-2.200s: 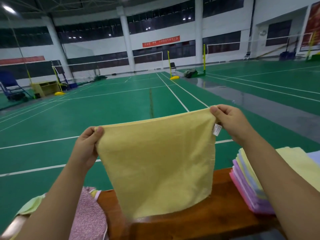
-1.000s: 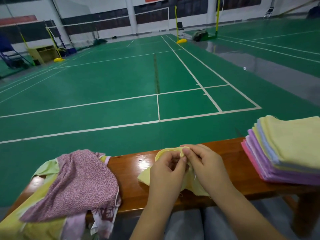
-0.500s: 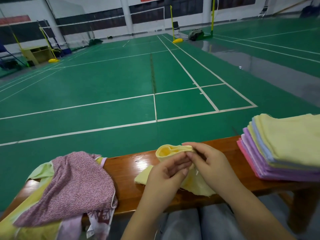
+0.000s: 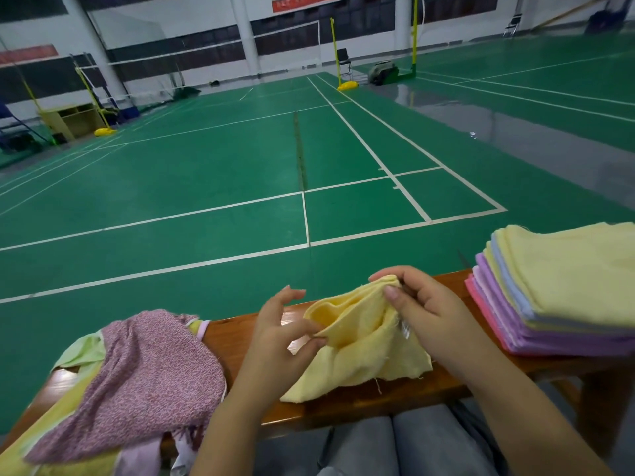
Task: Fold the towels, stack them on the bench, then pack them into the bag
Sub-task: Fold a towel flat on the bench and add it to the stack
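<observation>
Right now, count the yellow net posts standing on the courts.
3. One net post stands far left beside the wooden cabinet, one at centre back by a chair, one right of that. Others may be hidden beyond the frame.

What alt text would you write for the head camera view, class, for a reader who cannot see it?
Two hands work a crumpled yellow towel on a wooden bench: the right hand pinches its upper edge, the left hand pinches a fold. A stack of folded towels sits to the right, a heap of unfolded cloth to the left, green courts beyond.
</observation>
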{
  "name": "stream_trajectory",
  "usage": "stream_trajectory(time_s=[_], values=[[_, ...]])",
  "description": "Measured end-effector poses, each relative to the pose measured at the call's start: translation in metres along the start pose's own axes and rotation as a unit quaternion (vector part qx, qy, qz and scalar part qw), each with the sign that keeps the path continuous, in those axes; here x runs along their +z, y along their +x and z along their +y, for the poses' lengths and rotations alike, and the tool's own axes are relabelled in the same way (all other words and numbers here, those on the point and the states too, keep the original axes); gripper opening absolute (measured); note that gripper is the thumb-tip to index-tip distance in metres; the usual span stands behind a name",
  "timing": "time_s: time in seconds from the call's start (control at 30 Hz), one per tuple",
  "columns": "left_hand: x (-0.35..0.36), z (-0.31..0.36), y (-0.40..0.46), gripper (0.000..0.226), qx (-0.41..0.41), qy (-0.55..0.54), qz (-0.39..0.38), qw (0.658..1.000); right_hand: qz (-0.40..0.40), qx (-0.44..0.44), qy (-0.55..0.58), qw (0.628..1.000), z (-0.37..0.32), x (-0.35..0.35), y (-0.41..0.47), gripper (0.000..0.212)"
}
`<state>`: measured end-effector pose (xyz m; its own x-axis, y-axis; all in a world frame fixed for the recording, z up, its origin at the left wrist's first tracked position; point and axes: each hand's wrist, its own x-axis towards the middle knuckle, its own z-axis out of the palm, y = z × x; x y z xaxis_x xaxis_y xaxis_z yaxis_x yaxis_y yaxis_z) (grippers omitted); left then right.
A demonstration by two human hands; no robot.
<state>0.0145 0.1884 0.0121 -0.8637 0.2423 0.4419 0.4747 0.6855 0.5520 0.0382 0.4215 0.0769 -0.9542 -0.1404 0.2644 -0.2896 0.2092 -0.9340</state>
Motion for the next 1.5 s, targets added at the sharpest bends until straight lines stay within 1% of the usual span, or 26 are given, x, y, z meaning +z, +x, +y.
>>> stream_trajectory(time_s=[0.03,0.13,0.27,0.4,0.5,0.6,0.7,0.77,0.83,0.9,0.93,0.97,1.0,1.03,1.07,1.1,1.13,1.27,1.33,1.43,1.5], values=[[-0.002,-0.001,0.002,0.004,0.007,0.016,-0.014,1.0,-0.003,0.001,-0.002,1.0,0.0,-0.001,0.0,0.018],[-0.012,0.002,0.007,0.005,0.022,0.062,-0.023,0.998,-0.012,0.007,-0.02,1.0,0.002,-0.005,0.0,0.018],[-0.034,0.011,0.018,0.005,0.047,0.084,-0.02,0.995,0.013,-0.006,-0.088,0.996,0.003,-0.016,0.006,0.017],[-0.059,0.024,0.04,0.015,0.113,0.099,-0.02,0.988,0.018,-0.054,-0.129,0.99,-0.011,-0.026,0.023,0.017],[-0.095,0.04,0.067,0.022,0.169,0.079,0.007,0.982,0.028,-0.109,-0.145,0.983,-0.037,-0.039,0.039,0.015],[-0.14,0.068,0.092,0.034,0.208,0.109,0.024,0.972,0.059,-0.175,-0.127,0.975,-0.071,-0.052,0.053,0.017],[-0.166,0.094,0.108,0.039,0.213,0.175,0.015,0.961,0.077,-0.209,-0.117,0.968,-0.093,-0.06,0.066,0.018],[-0.168,0.101,0.114,0.039,0.196,0.234,0.002,0.952,0.066,-0.192,-0.123,0.971,-0.096,-0.062,0.073,0.015],[-0.165,0.104,0.115,0.042,0.19,0.253,-0.017,0.948,0.057,-0.168,-0.108,0.978,-0.093,-0.062,0.076,0.015],[-0.164,0.103,0.112,0.045,0.183,0.229,-0.037,0.955,0.058,-0.156,-0.092,0.982,-0.092,-0.062,0.074,0.016],[-0.164,0.103,0.11,0.042,0.175,0.208,-0.04,0.962,0.06,-0.157,-0.086,0.982,-0.093,-0.062,0.073,0.017],[-0.163,0.104,0.107,0.032,0.159,0.187,-0.042,0.969,0.063,-0.158,-0.08,0.982,-0.093,-0.062,0.071,0.017],[-0.164,0.104,0.105,0.017,0.141,0.169,-0.044,0.974,0.066,-0.157,-0.078,0.982,-0.094,-0.063,0.07,0.018],[-0.164,0.103,0.104,0.018,0.126,0.159,-0.045,0.978,0.067,-0.152,-0.082,0.983,-0.094,-0.064,0.069,0.018],[-0.164,0.103,0.102,0.029,0.116,0.152,-0.043,0.981,0.066,-0.145,-0.088,0.983,-0.094,-0.064,0.068,0.018],[-0.163,0.102,0.101,0.034,0.105,0.145,-0.036,0.983,0.063,-0.14,-0.092,0.984,-0.094,-0.064,0.068,0.018],[-0.162,0.101,0.101,0.035,0.097,0.135,-0.023,0.986,0.06,-0.136,-0.094,0.984,-0.094,-0.064,0.066,0.018],[-0.158,0.103,0.095,0.021,0.086,0.106,0.027,0.99,0.042,-0.14,-0.086,0.985,-0.101,-0.065,0.056,0.018],[-0.159,0.107,0.09,0.02,0.088,0.083,0.041,0.992,0.027,-0.154,-0.067,0.985,-0.106,-0.067,0.05,0.019],[-0.164,0.114,0.082,0.027,0.104,-0.011,0.043,0.994,0.004,-0.17,-0.049,0.984,-0.113,-0.071,0.044,0.02],[-0.165,0.118,0.08,0.019,0.109,-0.092,0.038,0.989,-0.007,-0.169,-0.021,0.985,-0.117,-0.073,0.043,0.021]])
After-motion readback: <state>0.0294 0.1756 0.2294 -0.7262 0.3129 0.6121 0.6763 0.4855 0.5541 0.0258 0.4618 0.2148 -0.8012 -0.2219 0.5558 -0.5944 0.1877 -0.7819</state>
